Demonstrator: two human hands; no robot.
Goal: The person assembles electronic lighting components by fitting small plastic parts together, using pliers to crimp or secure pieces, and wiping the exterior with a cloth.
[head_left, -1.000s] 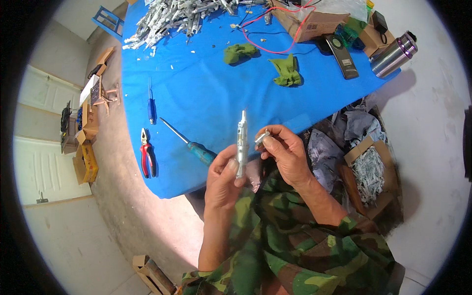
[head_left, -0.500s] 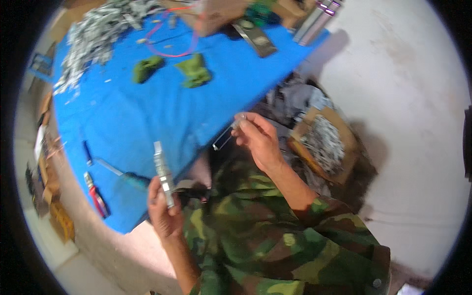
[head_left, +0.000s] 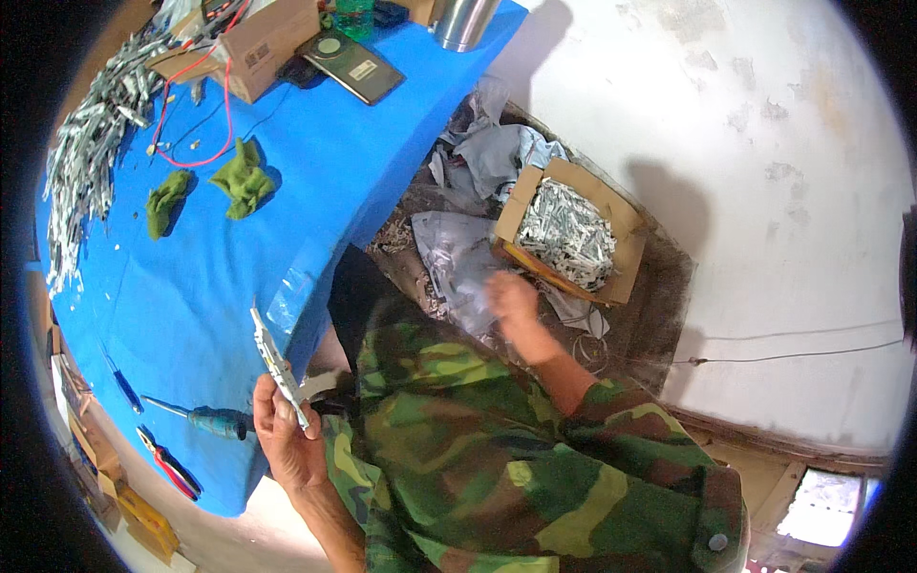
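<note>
My left hand (head_left: 287,441) is closed round a slim, long, silvery-white part (head_left: 275,368), pinched by its lower end near the table's front edge and tilted up to the left. My right hand (head_left: 513,298) is smeared by motion. It hangs over a grey plastic bag (head_left: 449,253), just beside a cardboard box (head_left: 626,272) full of similar small silvery pieces (head_left: 565,234). Whether its fingers hold anything does not show. Nearest the left hand on the blue-covered table (head_left: 220,286) lies a screwdriver with a teal handle (head_left: 218,421).
Red-handled pliers (head_left: 170,468) and a blue-handled tool (head_left: 127,392) lie at the left. Two green cloth gloves (head_left: 244,180), a pink-red cable (head_left: 229,124), a phone (head_left: 355,67), a carton (head_left: 267,48) and a metal flask (head_left: 465,21) are farther back, beside a silvery pile (head_left: 86,172).
My right hand has moved from the table edge toward the box and bag; the thin shiny strip it held no longer shows. My left hand keeps the slim part. The view has swung right.
</note>
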